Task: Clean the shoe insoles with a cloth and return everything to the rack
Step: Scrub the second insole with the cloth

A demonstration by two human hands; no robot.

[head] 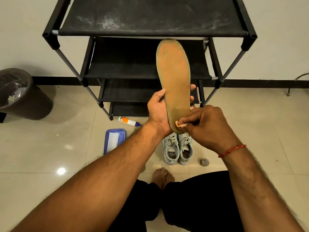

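An orange-tan shoe insole [173, 77] stands upright in front of me, toe end up, its surface dusty. My left hand [158, 109] grips its lower half from behind, thumb on the left edge and fingertips showing at the right edge. My right hand [207, 126] pinches a small pale cloth [181, 125] against the insole's heel end. A pair of light grey sneakers [178, 149] sits on the floor below my hands, laces toward the rack. The black shoe rack [150, 30] stands against the wall with bare, dusty shelves.
A dark waste bin [21, 96] stands at the left wall. On the tiled floor lie a white-and-orange bottle [128, 121], a blue tray [114, 140] with a white sheet and a small grey ball [204, 162]. My bare foot [163, 177] rests near the sneakers.
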